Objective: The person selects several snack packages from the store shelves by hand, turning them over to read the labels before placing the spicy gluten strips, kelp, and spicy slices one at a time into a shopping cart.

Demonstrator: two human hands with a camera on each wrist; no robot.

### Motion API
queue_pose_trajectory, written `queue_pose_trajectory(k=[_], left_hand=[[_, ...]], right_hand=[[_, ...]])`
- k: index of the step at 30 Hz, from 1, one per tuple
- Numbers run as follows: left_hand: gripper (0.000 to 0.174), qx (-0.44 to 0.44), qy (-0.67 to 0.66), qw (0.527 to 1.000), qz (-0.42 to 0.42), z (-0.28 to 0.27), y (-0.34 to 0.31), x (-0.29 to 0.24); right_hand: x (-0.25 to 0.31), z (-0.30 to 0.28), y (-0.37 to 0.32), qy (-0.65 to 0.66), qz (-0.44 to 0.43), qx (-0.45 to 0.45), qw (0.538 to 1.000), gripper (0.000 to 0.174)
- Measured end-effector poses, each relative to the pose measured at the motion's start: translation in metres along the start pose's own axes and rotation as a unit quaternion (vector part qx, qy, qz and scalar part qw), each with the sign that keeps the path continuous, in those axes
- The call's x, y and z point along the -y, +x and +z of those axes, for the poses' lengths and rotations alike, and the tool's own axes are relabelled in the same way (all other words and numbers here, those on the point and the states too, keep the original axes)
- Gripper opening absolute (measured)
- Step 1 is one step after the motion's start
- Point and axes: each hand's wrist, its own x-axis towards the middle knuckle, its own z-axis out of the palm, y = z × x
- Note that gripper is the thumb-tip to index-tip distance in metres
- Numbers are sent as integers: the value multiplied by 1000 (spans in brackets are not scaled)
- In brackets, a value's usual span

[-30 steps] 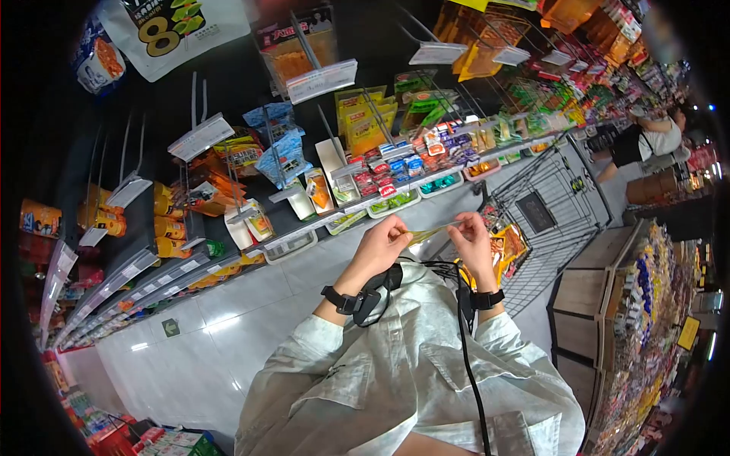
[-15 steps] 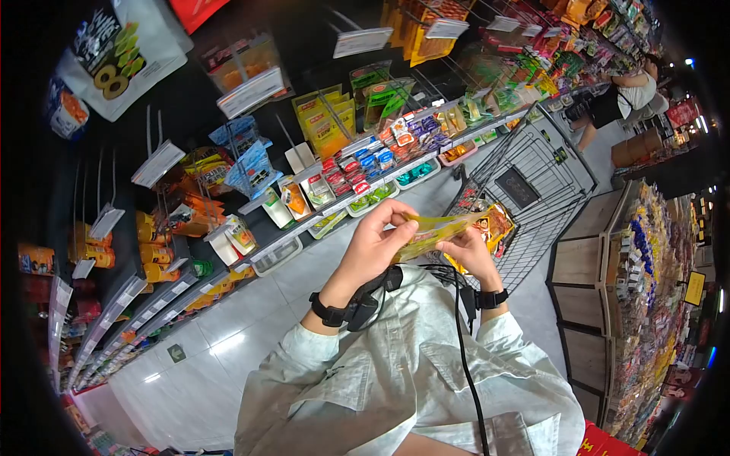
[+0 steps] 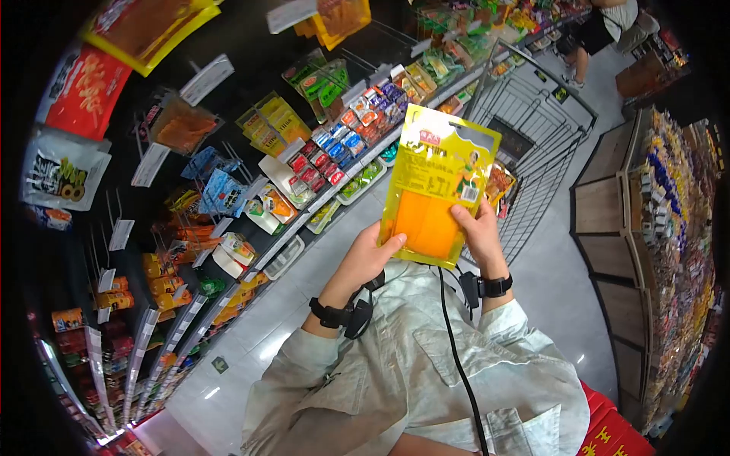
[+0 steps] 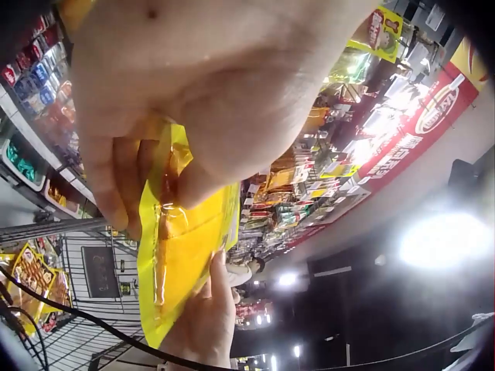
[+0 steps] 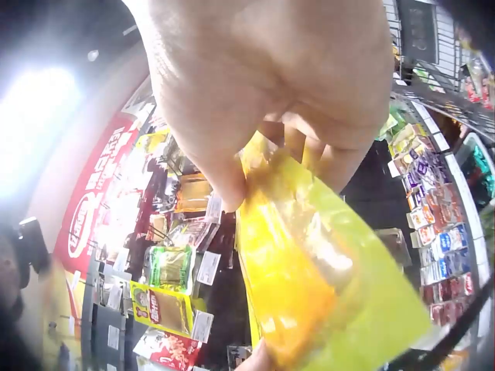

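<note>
A yellow snack packet with an orange slab inside and a barcode is held up in front of the body, its printed face toward the head camera. My left hand grips its lower left edge, thumb on the front. On the right edge my right hand pinches it the same way, thumb beside the barcode. In the left wrist view the packet runs between both hands, fingers curled behind it. The right wrist view shows the packet bending away below the right palm.
A wire shopping cart with packets in it stands beyond the hands. Shelves with hanging snack bags and small boxes line the left. A wood-sided display bin stands at the right. Another person is at the far aisle end.
The packet has turned from nearly edge-on to face the head camera and risen upright between the hands. The head view has shifted, with the shelves now lower and further left.
</note>
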Motion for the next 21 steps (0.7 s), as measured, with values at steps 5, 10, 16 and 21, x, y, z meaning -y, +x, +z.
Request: queue_pose_trajectory(k=[5,10,16,21], left_hand=[[30,-58,-16,998,-7,30,14,6],[33,-43,-10,998,-37,50,32,14],[34,36,52,998,2,76,57,11],[46,87,41,995,-17,93,72,9]], right_hand=[[0,-22,-7,54,65,22,996,49],[-9,-54,-17,-54,79,61,994,46],[0,-80,-38,-4,44,-13,999,48],[3,-102,-51,-17,3,-93,995,56]])
